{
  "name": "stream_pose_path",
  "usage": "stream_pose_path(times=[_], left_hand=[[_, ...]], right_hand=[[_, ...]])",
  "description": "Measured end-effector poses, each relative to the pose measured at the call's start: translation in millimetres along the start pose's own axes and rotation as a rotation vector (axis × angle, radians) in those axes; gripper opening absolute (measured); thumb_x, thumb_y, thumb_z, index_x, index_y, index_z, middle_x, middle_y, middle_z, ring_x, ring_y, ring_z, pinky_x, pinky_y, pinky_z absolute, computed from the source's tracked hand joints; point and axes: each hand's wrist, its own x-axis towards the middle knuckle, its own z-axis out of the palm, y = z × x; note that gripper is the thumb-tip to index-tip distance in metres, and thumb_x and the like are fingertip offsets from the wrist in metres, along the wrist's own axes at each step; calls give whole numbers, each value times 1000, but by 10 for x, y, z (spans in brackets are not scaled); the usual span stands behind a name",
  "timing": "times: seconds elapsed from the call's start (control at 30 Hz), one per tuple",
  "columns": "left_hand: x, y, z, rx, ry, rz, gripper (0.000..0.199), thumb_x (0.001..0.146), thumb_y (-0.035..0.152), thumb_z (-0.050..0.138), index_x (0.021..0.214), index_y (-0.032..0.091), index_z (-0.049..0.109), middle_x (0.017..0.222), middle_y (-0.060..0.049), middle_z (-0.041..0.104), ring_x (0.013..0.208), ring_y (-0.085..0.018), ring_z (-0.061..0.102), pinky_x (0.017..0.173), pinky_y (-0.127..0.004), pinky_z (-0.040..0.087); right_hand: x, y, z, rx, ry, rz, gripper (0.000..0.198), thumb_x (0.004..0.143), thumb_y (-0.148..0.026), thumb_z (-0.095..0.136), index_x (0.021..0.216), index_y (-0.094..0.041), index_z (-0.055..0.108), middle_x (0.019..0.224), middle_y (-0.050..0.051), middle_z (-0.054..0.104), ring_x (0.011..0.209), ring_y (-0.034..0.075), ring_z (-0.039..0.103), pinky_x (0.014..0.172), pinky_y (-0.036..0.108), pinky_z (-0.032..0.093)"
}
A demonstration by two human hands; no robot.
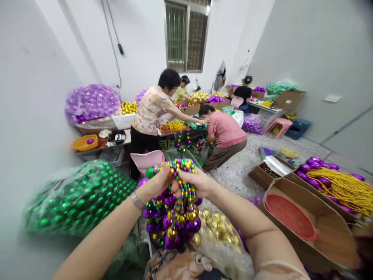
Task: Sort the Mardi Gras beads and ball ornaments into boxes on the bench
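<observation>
Beads fill the middle of my view: a thick bunch of necklaces (175, 206) in purple, gold and green hangs from both hands, held up in front of the chest and clear of everything below. The left hand (155, 182) is closed around the top loops from the left, fingers curled tight on the strands. The right hand (194, 181) pinches the same gathered loops from the right, thumb over the top, so the two hands touch at the bunch.

I judge the step in hand to be gathering and evening up the strands into one bundle. The loops look drawn together at the top, while the big balls dangle unevenly below. The next move calls for a firm grip at the gathered top with one hand, so the other can straighten or count strands without letting any slip.

Below the bunch lies a clear bag of gold balls (217, 229), and to the left a large bag of green balls (78, 198). On the right an open cardboard box (326, 229) holds a red tray (288, 216); past it sits a box of gold strands (340, 188) with purple balls. Whether any strand is tangled I cannot quite tell, as the bunch is too dense.

Further back, a standing person (151, 112) and a crouching person (223, 136) work at a table (101, 142).
</observation>
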Motion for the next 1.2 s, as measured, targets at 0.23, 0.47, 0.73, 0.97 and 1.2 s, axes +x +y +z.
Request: stream_pose_path(times=[0.23,0.47,0.73,0.97,1.2], left_hand=[[-134,-197,-42,-302,66,121,55,74,69,67,97,19,72,89,-2,67,89,-16,63,88,-28,51],[-219,-507,178,-207,164,195,58,73,40,82,125,24,64,124,-9,67,119,-29,59,101,-42,48],[-400,-749,253,-124,278,32,43,75,33,80,115,21,69,117,-6,71,115,-25,61,97,-33,48],[-640,-804,161,-44,158,-77,39,82,39,74,114,17,69,106,-8,74,95,-22,66,88,-35,52],[-846,-816,174,-143,299,-109,38,82,33,74,119,23,68,124,-6,68,111,-23,62,97,-37,50]], right_hand=[[144,-235,141,35,177,-77,39,80,-44,76,103,-14,67,81,4,74,68,14,70,67,27,61],[116,-88,209,-106,93,-33,47,75,-48,79,107,-14,71,105,11,73,103,22,67,98,42,52],[-15,192,-113,-430,-108,96,44,72,-44,80,101,-13,69,98,4,70,96,15,64,97,33,50],[-107,343,-284,-504,-318,251,38,87,-50,62,93,-13,63,85,2,68,55,6,60,60,19,53],[-4,422,-270,-558,-356,132,32,81,-45,65,82,-13,66,76,1,69,65,12,63,73,26,55]])
